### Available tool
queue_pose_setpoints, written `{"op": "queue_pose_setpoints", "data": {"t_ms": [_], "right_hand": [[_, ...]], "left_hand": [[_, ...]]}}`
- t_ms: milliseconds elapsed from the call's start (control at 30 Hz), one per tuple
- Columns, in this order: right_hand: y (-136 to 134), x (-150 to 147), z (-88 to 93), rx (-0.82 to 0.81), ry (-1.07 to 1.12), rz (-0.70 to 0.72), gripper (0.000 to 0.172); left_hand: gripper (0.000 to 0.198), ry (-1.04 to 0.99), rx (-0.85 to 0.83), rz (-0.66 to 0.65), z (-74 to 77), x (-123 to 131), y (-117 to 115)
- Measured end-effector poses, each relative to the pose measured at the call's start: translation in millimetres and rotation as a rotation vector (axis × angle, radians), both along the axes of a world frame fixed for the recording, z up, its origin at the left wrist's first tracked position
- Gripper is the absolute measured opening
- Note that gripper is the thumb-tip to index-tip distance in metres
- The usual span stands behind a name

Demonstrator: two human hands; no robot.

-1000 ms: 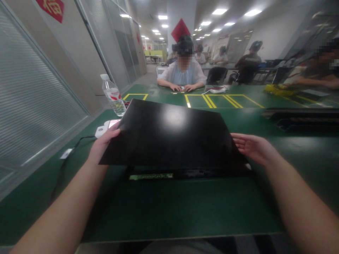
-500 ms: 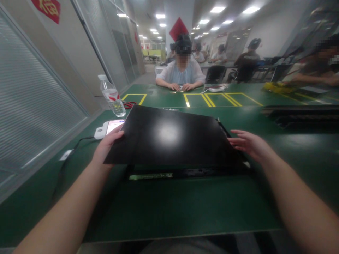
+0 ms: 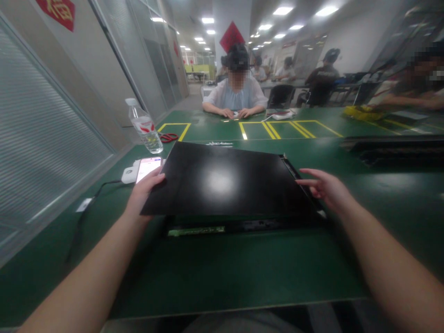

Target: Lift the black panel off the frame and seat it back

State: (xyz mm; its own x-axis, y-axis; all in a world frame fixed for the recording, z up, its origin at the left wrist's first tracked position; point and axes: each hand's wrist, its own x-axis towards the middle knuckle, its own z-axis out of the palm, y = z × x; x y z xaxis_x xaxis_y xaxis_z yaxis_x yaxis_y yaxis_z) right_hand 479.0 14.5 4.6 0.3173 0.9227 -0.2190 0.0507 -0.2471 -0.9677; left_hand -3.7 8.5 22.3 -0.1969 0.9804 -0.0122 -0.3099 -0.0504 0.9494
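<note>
A thin black glossy screen panel (image 3: pixel 222 187) lies tilted over a black frame (image 3: pixel 256 225), its left side raised and its right side low by the frame's right edge. My left hand (image 3: pixel 144 192) grips the panel's left edge, thumb on top and the other fingers hidden beneath. My right hand (image 3: pixel 331 190) is at the right edge with its fingers apart; the fingertips are close to the frame and panel, and I cannot tell whether they touch. Along the near side of the frame shows a green circuit strip (image 3: pixel 196 231). The panel hides the frame's middle.
On the green table (image 3: pixel 243 273), a water bottle (image 3: pixel 145 127), red-handled scissors (image 3: pixel 169 138) and a lit phone (image 3: pixel 149 167) beside a white device (image 3: pixel 129 175) stand or lie at left. Dark strips (image 3: pixel 395 152) lie at right. A person (image 3: pixel 236 95) sits opposite.
The panel's left side has come down slightly and shifted a little right with my left hand. My right hand's fingers have spread more at the right edge.
</note>
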Motion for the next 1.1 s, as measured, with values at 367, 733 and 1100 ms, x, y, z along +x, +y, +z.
{"op": "queue_pose_setpoints", "data": {"t_ms": [367, 733, 1100], "right_hand": [[1, 6, -2.3, 0.026, -0.077, -0.060, 0.037], [1, 3, -1.5, 0.020, -0.128, -0.077, 0.033], [0, 1, -2.5, 0.057, -0.135, -0.087, 0.027]], "left_hand": [[0.050, 0.085, -0.107, -0.001, -21.1, 1, 4], [0.045, 0.081, -0.139, 0.033, -24.9, 10, 7], [0.045, 0.098, -0.135, -0.006, -19.0, 12, 1]]}}
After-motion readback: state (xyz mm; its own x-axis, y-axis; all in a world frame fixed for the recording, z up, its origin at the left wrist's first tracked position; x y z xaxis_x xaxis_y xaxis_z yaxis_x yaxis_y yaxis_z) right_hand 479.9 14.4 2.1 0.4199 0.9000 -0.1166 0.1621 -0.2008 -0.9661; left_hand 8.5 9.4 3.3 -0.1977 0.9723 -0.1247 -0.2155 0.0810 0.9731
